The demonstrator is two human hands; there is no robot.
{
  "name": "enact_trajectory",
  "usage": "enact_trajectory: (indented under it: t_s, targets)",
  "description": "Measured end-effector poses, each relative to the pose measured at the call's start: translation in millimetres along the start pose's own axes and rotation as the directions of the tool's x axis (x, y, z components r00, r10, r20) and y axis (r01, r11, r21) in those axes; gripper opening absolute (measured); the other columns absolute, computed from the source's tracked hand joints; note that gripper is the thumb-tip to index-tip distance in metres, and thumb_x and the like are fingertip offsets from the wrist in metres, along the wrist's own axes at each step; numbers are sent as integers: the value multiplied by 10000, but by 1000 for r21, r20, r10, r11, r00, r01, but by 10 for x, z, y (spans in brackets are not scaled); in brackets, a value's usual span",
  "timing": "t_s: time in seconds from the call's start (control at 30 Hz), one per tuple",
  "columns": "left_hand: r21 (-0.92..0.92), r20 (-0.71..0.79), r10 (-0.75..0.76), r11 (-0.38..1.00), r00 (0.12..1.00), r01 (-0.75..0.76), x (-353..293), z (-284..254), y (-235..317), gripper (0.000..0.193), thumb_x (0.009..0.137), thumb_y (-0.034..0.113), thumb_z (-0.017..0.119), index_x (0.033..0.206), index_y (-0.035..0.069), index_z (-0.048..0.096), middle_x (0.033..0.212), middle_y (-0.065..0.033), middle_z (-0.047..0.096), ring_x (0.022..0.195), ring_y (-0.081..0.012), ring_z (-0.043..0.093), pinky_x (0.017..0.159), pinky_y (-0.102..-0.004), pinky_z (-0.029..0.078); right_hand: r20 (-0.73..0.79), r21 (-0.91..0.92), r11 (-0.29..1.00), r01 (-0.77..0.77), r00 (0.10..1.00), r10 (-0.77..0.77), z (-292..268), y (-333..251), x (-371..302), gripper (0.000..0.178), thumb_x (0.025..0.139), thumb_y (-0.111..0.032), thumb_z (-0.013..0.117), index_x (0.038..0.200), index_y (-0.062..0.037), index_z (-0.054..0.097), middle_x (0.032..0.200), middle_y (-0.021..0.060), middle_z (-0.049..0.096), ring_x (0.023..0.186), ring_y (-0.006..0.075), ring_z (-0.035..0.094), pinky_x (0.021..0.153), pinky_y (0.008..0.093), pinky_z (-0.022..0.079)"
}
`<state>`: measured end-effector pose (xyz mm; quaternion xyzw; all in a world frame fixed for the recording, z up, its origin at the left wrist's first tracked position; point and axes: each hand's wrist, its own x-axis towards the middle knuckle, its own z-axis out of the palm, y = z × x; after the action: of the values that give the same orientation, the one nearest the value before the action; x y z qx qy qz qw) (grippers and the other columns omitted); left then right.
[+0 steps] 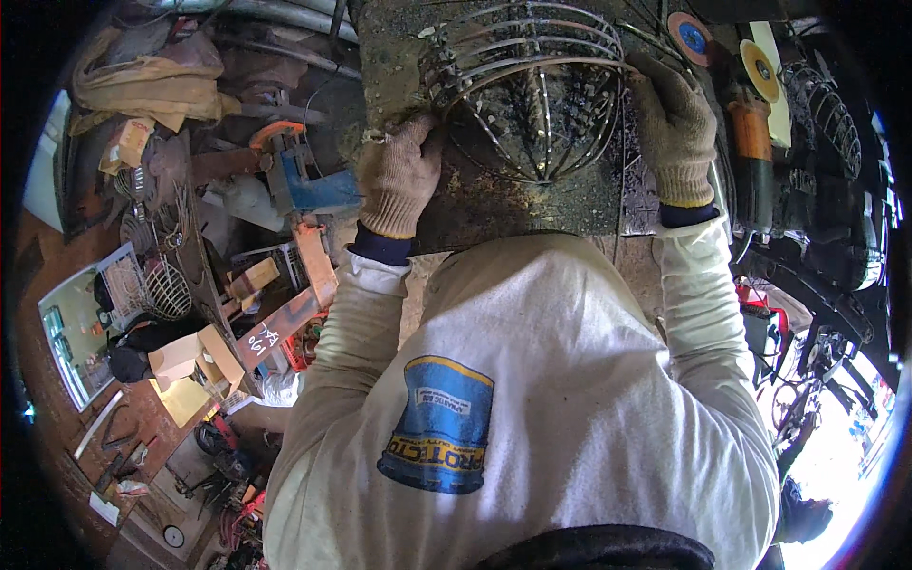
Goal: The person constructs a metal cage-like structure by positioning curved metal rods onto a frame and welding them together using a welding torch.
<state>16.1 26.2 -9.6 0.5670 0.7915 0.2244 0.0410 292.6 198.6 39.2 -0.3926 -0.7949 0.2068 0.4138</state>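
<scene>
A rounded metal wire cage stands on the dark, stained workbench. Its curved rods meet in a point on the side towards me, and several curved bars cross its far part. Knitted work gloves cover both my hands. At the cage's left side, my left hand is closed, its fingertips partly hidden beside the rods. My right hand grips the cage's right rim, fingers bent over the rod.
An orange angle grinder lies to the right, near a yellow disc and a red-and-blue disc. Another wire cage is beyond it. Leftward are a blue vise, a cardboard box and a crumpled brown cloth.
</scene>
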Motion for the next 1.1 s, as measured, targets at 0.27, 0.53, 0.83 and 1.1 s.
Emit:
enact_trajectory:
  t_s: [0.27,0.53,0.83,1.1]
  targets:
    - [39,8,130,991,992,-130,64,-90,-76,215,908,183,665,1098,108,733,1084,-168,735,974,-382,707,829,-455,573,-24,-27,999,32,999,-33,50,105,-16,215,937,-131,705,1136,-74,760,1033,146,768,947,274,744,845,347,569]
    - [-155,112,196,972,974,-177,175,-280,-70,178,899,159,660,1039,81,736,961,-194,732,887,-394,712,761,-450,572,50,3,999,-45,998,45,63,181,-74,218,967,-56,675,1171,-23,742,1133,137,735,1037,212,691,919,320,544]
    - [8,-20,138,990,990,-137,53,-51,5,149,894,205,684,1001,116,739,945,-161,735,847,-365,713,720,-438,572,10,-23,999,-36,999,36,69,155,-72,222,966,-54,673,1175,-22,738,1138,128,740,1045,205,696,926,316,542]
    - [46,-56,174,984,983,-171,17,9,-36,189,887,230,690,1039,126,733,944,-143,739,858,-357,710,760,-454,570,-38,22,1000,4,999,-3,85,154,-51,231,933,-149,725,1151,-82,766,1042,145,762,972,266,729,878,349,560]
